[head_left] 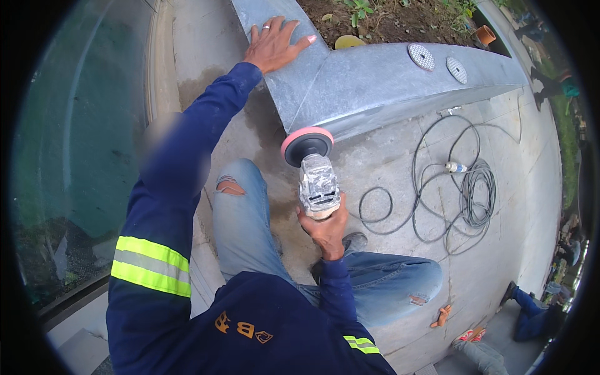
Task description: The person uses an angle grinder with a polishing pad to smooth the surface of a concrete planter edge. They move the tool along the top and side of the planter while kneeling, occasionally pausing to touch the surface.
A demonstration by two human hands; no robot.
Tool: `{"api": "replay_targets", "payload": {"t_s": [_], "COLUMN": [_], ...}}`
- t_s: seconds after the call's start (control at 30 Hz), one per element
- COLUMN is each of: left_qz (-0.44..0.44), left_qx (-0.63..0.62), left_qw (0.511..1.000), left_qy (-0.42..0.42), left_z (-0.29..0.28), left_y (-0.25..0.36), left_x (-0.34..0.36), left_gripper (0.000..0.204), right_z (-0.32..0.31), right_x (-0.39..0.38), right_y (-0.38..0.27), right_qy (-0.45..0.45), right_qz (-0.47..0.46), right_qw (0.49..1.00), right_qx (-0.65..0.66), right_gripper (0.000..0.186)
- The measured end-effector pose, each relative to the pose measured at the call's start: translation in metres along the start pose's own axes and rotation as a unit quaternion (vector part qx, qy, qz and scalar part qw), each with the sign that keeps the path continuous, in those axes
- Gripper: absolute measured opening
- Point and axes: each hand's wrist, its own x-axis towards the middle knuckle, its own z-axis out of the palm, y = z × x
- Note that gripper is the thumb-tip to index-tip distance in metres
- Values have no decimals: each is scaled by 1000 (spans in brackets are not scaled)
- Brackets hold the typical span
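Observation:
Fingers spread, my left hand (275, 49) lies flat on the grey stone top of a planter ledge (381, 76), near its corner. My right hand (327, 229) is wrapped around the body of a dust-caked angle polisher (319, 181). A round black backing pad with a pink-red rim (307, 145) is on its head, at the lower front edge of the ledge corner. Whether the rim touches the stone I cannot tell. On the ledge to the right lie two round, white-patterned polishing discs (421, 57). A yellow disc (349, 42) rests at the soil edge.
A coiled grey cable (480, 197) with a blue-and-white connector (455, 167) lies on the paved floor to my right. Soil with plants (375, 19) and an orange pipe end (485, 35) are behind the ledge. Glass (81, 131) stands left. Another person's hand (441, 316) shows lower right.

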Motion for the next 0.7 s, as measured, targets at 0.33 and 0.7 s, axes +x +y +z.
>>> {"api": "replay_targets", "payload": {"t_s": [0.33, 0.7], "left_qz": [7, 27], "left_qx": [25, -10], "left_qw": [999, 1000], "left_qy": [-32, 1], "left_z": [-17, -31], "left_y": [12, 16], "left_x": [1, -3], "left_gripper": [79, 66], "right_z": [-9, -18], "right_x": [4, 16], "right_y": [0, -1], "right_qy": [-20, -11], "right_qz": [-13, 4], "right_qw": [999, 1000], "right_qx": [-34, -26], "right_gripper": [74, 74]}}
